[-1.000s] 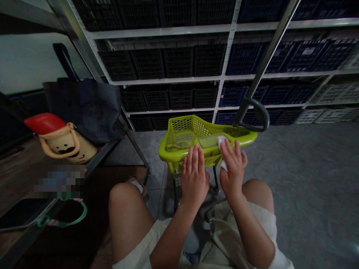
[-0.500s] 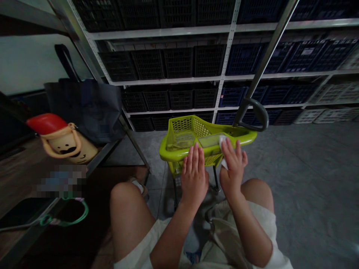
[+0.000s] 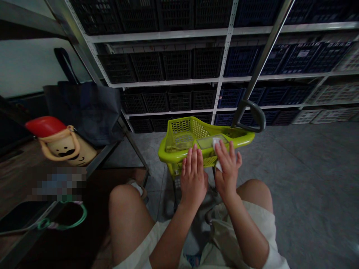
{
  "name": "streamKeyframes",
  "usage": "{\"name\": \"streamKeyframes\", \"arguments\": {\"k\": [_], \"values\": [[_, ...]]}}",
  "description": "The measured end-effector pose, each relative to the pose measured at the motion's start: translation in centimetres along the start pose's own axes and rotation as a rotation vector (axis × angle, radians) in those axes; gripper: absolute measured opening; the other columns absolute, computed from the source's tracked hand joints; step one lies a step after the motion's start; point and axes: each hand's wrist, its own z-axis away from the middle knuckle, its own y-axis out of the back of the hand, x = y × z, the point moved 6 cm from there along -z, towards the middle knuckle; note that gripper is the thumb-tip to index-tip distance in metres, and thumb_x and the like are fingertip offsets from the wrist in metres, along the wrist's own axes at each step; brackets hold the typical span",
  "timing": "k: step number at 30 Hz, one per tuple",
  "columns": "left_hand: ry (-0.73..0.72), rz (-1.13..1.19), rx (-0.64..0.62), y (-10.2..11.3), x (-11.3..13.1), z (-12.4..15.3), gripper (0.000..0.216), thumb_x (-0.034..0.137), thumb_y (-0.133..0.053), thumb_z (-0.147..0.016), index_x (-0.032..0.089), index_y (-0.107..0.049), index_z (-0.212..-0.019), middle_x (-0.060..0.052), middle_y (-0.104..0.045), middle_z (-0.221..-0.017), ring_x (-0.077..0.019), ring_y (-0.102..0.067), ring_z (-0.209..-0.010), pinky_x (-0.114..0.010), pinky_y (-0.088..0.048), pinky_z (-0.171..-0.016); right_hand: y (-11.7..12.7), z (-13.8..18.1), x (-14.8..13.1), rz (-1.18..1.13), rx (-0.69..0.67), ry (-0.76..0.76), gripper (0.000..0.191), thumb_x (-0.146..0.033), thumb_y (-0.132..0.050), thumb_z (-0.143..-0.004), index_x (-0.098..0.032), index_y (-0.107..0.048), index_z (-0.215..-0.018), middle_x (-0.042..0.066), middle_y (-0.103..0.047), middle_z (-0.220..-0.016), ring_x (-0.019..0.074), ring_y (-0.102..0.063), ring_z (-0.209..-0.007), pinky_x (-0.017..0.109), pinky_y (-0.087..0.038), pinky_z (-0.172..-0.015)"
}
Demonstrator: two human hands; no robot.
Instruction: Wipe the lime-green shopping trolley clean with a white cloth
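Left grip (image 3: 193,183) lay flat, empty, fingertips (image 3: 195,147) against green cart (image 3: 171,156) on floor (image 3: 297,168); right grip (image 3: 227,173) held white wipe (image 3: 215,142) to cart's near rim! Wipe sat partway along; how much was done or left, couldn't tell.

White scrap (image 3: 216,141) mostly hidden under right hand (image 3: 227,168); cloth or paper, can't tell. Left hand (image 3: 193,183) covers part of cart's (image 3: 167,156) near rim. Item by table's (image 3: 104,150) right edge is a pixelated patch (image 3: 60,183). Crate label (image 3: 302,54) too small to read. Pole (image 3: 269,48) cut off at top.
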Motion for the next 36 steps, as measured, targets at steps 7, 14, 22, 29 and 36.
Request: {"name": "streamKeyframes", "arguments": {"k": [7,14,22,29,36], "values": [[-0.003,-0.003,0.005,0.0,-0.1,0.1,0.074,0.013,-0.047,-0.090,0.008,-0.019,-0.157,-0.017,-0.033,-0.162,-0.0250,-0.021,-0.154,-0.046,-0.030,-0.122,0.1,0.2,-0.2,-0.044,-0.074,0.210,0.075,-0.006,-0.036,-0.082,-0.033,-0.038,-0.152,0.002,-0.052,-0.152,0.0236,-0.025,-0.153,0.054,-0.013,-0.120],[0.012,0.014,-0.013,0.1,0.0,0.1,0.078,0.013,-0.049,-0.088,0.007,-0.016,-0.158,-0.017,-0.030,-0.163,-0.0263,-0.021,-0.154,-0.047,-0.028,-0.123,0.5,0.1,2.4,0.031,0.137,-0.084,0.074,-0.009,-0.035,-0.083,-0.029,-0.036,-0.154,0.007,-0.048,-0.155,0.0253,-0.026,-0.152,0.055,-0.024,-0.116],[0.004,0.008,-0.009,0.1,-0.2,0.1,0.077,0.012,-0.046,-0.088,0.009,-0.016,-0.159,-0.016,-0.033,-0.162,-0.0253,-0.024,-0.153,-0.046,-0.028,-0.123,0.0,0.4,-0.2,0.011,0.013,0.150,0.075,-0.007,-0.036,-0.080,-0.033,-0.042,-0.150,0.004,-0.057,-0.147,0.0237,-0.036,-0.148,0.056,-0.010,-0.120],[0.010,-0.004,-0.007,0.1,0.1,0.0,0.075,0.014,-0.048,-0.088,0.006,-0.019,-0.157,-0.016,-0.031,-0.163,-0.0259,-0.020,-0.154,-0.045,-0.026,-0.124,0.7,0.1,1.5,0.053,0.118,0.008,0.073,-0.010,-0.036,-0.083,-0.030,-0.037,-0.153,0.008,-0.051,-0.152,0.0218,-0.039,-0.147,0.054,-0.013,-0.119],[-0.004,-0.007,0.004,0.2,-0.2,0.2,0.070,0.014,-0.046,-0.090,0.008,-0.023,-0.157,-0.015,-0.035,-0.161,-0.0246,-0.023,-0.153,-0.044,-0.028,-0.123,-0.4,0.8,-1.6,-0.012,-0.042,0.280,0.070,-0.009,-0.037,-0.084,-0.027,-0.040,-0.151,0.008,-0.056,-0.147,0.0219,-0.052,-0.137,0.050,-0.012,-0.121]]}}
